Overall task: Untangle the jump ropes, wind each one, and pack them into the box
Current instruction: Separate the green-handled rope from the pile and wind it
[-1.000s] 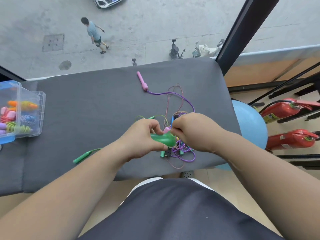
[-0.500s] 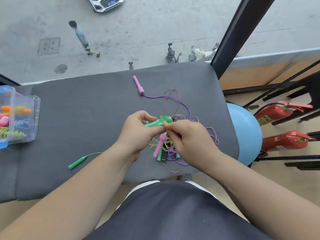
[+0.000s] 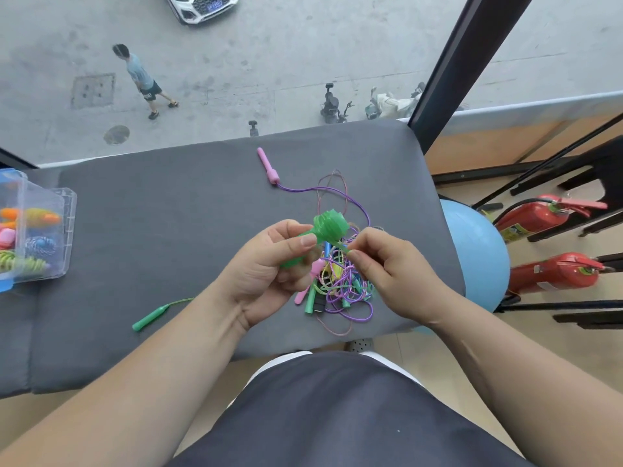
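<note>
Left hand (image 3: 266, 274) grips wound green rope (image 3: 328, 227), long axis tilting up-right; right hand (image 3: 394, 274) pinches, seemingly, its tail

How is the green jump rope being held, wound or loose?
Mostly wound: the green cord forms a tight bundle held by the left hand; the right hand pinches its loose end.

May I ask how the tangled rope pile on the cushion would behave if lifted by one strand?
The tangle would probably rise floppy, as one clump, since its thin cords interloop. Likely light: thin cords, small handles. The far pink handle would probably trail on its purple cord.
</note>
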### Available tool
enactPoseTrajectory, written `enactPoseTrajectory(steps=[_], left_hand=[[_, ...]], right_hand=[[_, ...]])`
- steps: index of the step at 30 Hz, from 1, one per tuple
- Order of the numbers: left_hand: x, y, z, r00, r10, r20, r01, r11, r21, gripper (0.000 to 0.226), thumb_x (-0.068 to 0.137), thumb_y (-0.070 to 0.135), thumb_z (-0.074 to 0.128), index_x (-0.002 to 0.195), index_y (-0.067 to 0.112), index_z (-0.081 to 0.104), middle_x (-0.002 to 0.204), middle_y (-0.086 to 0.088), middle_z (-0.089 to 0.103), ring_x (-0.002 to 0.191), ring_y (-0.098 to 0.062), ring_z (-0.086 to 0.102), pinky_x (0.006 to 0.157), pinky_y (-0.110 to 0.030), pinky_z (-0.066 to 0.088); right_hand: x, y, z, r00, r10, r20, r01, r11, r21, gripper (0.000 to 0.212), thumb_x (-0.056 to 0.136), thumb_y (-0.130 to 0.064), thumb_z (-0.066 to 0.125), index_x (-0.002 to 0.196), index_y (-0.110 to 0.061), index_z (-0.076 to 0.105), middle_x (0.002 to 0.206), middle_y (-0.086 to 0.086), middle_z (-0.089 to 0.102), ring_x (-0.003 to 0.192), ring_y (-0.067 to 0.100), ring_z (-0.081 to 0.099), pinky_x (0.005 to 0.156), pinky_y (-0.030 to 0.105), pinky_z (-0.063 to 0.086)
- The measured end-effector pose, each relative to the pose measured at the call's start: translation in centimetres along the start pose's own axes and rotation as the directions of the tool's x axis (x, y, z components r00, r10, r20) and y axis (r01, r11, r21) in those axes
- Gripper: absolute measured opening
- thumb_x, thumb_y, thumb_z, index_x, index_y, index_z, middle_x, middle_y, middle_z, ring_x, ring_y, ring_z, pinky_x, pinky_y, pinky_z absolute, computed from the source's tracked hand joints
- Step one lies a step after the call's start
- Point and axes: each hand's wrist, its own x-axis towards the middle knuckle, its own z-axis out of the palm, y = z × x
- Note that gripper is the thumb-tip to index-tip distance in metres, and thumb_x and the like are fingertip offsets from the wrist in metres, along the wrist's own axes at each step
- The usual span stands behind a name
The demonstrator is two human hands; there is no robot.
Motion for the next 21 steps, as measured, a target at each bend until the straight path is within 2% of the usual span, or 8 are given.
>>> enactPoseTrajectory(steps=[4, 7, 9, 12, 15, 17, 19, 21], left_hand=[[-0.2, -0.1, 1.1, 0.987, -0.113, 0.111, 0.084, 0.968, 0.236, 0.031, 0.059, 0.011, 0.089, 0.074, 0.023, 0.064, 0.064, -0.004, 0.056, 0.046, -0.013, 0.030, 0.043, -0.016, 0.024], [0.0, -0.1, 1.2, 0.985, -0.173, 0.016, 0.136, 0.826, 0.547, 0.028, 0.063, 0.008, 0.085, 0.070, 0.023, 0.063, 0.075, -0.015, 0.059, 0.062, -0.025, 0.038, 0.044, -0.019, 0.023], [-0.1, 0.3, 0.8, 0.981, -0.185, -0.054, 0.173, 0.729, 0.662, 0.032, 0.065, 0.003, 0.089, 0.072, 0.019, 0.062, 0.072, -0.012, 0.058, 0.055, -0.022, 0.036, 0.044, -0.020, 0.023], [0.1, 0.6, 0.7, 0.985, -0.118, -0.129, 0.173, 0.545, 0.821, 0.032, 0.070, 0.001, 0.089, 0.076, 0.013, 0.060, 0.075, -0.004, 0.057, 0.043, -0.011, 0.038, 0.041, -0.017, 0.029], [0.9, 0.2, 0.3, 0.969, 0.084, -0.233, 0.185, 0.383, 0.905, 0.035, 0.060, 0.017, 0.095, 0.073, 0.018, 0.063, 0.079, -0.004, 0.065, 0.058, -0.014, 0.052, 0.052, -0.025, 0.044], [1.4, 0.1, 0.2, 0.938, 0.180, -0.297, 0.167, 0.515, 0.841, 0.037, 0.059, 0.022, 0.095, 0.074, 0.018, 0.062, 0.079, -0.008, 0.072, 0.062, -0.017, 0.062, 0.058, -0.033, 0.051], [1.5, 0.0, 0.5, 0.930, 0.178, -0.322, 0.097, 0.727, 0.680, 0.035, 0.070, 0.009, 0.091, 0.080, 0.012, 0.057, 0.071, -0.010, 0.068, 0.044, -0.009, 0.055, 0.044, -0.021, 0.039], [1.4, -0.3, 1.1, 0.932, 0.117, -0.343, 0.088, 0.845, 0.528, 0.033, 0.078, 0.000, 0.082, 0.083, 0.013, 0.052, 0.070, -0.014, 0.059, 0.035, -0.005, 0.041, 0.038, -0.015, 0.028]], right_hand=[[0.6, 1.3, -0.6, 0.993, 0.047, 0.108, -0.026, 0.981, -0.190, 0.018, 0.092, -0.028, 0.052, 0.086, -0.023, 0.068, 0.069, 0.001, 0.061, 0.067, 0.022, 0.053, 0.066, 0.039, 0.049], [1.7, 1.6, -1.9, 0.981, 0.073, 0.177, -0.007, 0.936, -0.352, 0.019, 0.097, -0.028, 0.055, 0.089, -0.017, 0.069, 0.076, -0.005, 0.063, 0.075, 0.021, 0.057, 0.073, 0.043, 0.049], [2.5, 1.1, -2.6, 0.976, 0.078, 0.201, 0.014, 0.908, -0.418, 0.018, 0.098, -0.029, 0.059, 0.089, -0.016, 0.069, 0.076, -0.006, 0.063, 0.074, 0.021, 0.057, 0.072, 0.042, 0.049], [3.1, -0.7, -2.6, 0.979, 0.049, 0.197, 0.052, 0.879, -0.474, 0.019, 0.097, -0.031, 0.060, 0.090, -0.017, 0.070, 0.076, -0.006, 0.064, 0.073, 0.020, 0.056, 0.068, 0.037, 0.048], [2.7, -2.9, -1.0, 0.983, 0.000, 0.184, 0.100, 0.837, -0.538, 0.021, 0.098, -0.032, 0.055, 0.089, -0.018, 0.067, 0.081, -0.001, 0.064, 0.077, 0.024, 0.054, 0.068, 0.036, 0.045], [2.0, -3.6, 0.2, 0.992, -0.037, 0.123, 0.099, 0.832, -0.546, 0.021, 0.098, -0.031, 0.054, 0.085, -0.017, 0.063, 0.079, 0.003, 0.063, 0.076, 0.025, 0.050, 0.065, 0.038, 0.043], [1.5, -3.5, 0.6, 0.997, -0.074, 0.011, 0.070, 0.883, -0.464, 0.017, 0.095, -0.028, 0.058, 0.084, -0.017, 0.064, 0.073, 0.003, 0.062, 0.071, 0.022, 0.046, 0.061, 0.036, 0.041], [1.1, -3.1, 0.5, 0.990, -0.124, -0.063, 0.083, 0.891, -0.446, 0.015, 0.091, -0.030, 0.059, 0.084, -0.017, 0.065, 0.067, -0.001, 0.060, 0.066, 0.019, 0.042, 0.056, 0.034, 0.041]])
